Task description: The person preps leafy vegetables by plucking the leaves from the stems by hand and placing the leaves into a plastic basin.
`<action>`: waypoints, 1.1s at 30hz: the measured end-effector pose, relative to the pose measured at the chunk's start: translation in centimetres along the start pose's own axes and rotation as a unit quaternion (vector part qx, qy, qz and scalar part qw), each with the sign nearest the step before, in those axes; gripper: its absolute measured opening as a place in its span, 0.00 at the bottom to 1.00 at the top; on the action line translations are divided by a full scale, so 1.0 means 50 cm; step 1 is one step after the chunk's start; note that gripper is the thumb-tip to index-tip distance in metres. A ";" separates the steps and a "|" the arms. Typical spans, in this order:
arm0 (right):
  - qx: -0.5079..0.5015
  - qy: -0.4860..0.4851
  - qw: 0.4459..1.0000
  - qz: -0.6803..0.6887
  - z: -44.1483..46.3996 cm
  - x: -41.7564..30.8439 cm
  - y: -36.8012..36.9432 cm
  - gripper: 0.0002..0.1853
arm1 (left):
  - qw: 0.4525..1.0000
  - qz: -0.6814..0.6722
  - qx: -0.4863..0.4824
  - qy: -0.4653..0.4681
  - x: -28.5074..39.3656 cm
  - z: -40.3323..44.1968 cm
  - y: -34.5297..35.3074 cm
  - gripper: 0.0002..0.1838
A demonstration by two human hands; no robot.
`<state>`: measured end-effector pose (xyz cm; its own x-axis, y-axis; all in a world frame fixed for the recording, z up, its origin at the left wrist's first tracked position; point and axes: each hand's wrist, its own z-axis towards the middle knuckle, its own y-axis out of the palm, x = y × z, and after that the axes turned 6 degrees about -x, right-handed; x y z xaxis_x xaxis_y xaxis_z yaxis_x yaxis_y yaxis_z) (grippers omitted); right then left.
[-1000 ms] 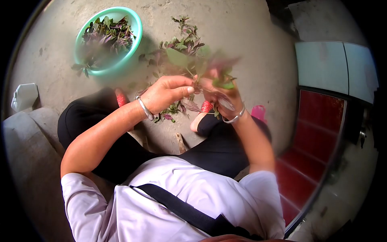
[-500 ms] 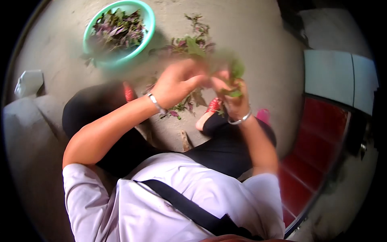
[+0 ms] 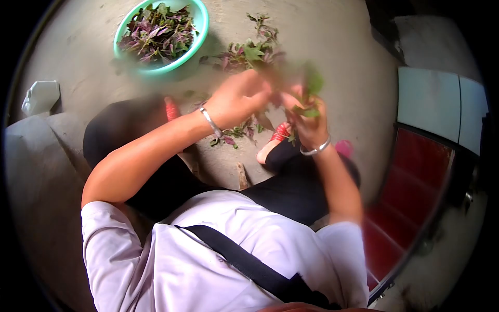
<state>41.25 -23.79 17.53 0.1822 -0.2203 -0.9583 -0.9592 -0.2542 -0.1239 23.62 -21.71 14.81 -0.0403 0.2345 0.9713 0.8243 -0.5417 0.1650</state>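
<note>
My left hand [image 3: 241, 99] is closed on leafy stems, its fingers partly blurred, close beside my right hand. Green leaves [image 3: 312, 80] stick up from my right hand [image 3: 307, 117], whose fingers are wrapped round the stems. Beyond both hands a loose pile of purple-green leafy stems [image 3: 241, 56] lies on the floor. More sprigs [image 3: 244, 130] lie below my hands, between my feet. At the upper left a mint-green basin [image 3: 204, 31] holds a heap of purple-green leaves [image 3: 158, 34].
A clear plastic container [image 3: 41, 98] is at the far left on the concrete floor [image 3: 338, 57]. On the right stand a pale panelled unit [image 3: 429, 101] and red tiles [image 3: 416, 177]. A pink object [image 3: 343, 148] lies beside my right knee.
The view has shifted, so the basin and floor pile appear higher and farther right. Both hands stay together around the stems, and the leaves in them have changed position.
</note>
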 end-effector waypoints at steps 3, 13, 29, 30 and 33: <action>-0.002 -0.031 0.999 0.011 -0.007 -0.002 -0.002 0.07 | 0.998 0.052 0.019 0.000 -0.016 0.008 -0.003 0.04; 0.044 -0.183 0.980 0.061 -0.002 0.057 -0.032 0.09 | 0.954 0.246 0.164 -0.042 -0.018 0.015 -0.032 0.07; 0.031 -0.175 0.984 -0.025 -0.017 -0.036 0.006 0.10 | 0.983 -0.156 -0.092 -0.026 -0.012 0.020 0.010 0.19; 0.018 -0.169 0.985 -0.022 -0.014 -0.034 0.005 0.10 | 0.984 -0.150 -0.091 -0.035 -0.010 0.020 0.007 0.19; -0.023 -0.067 0.997 -0.017 -0.011 -0.027 0.000 0.12 | 0.984 -0.149 -0.080 -0.050 -0.014 0.020 -0.004 0.16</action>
<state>41.11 -24.03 18.97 0.1800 -0.0833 -0.9801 -0.9416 -0.3027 -0.1472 24.04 -20.93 13.94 -0.2037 0.4765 0.8553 0.6846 -0.5551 0.4723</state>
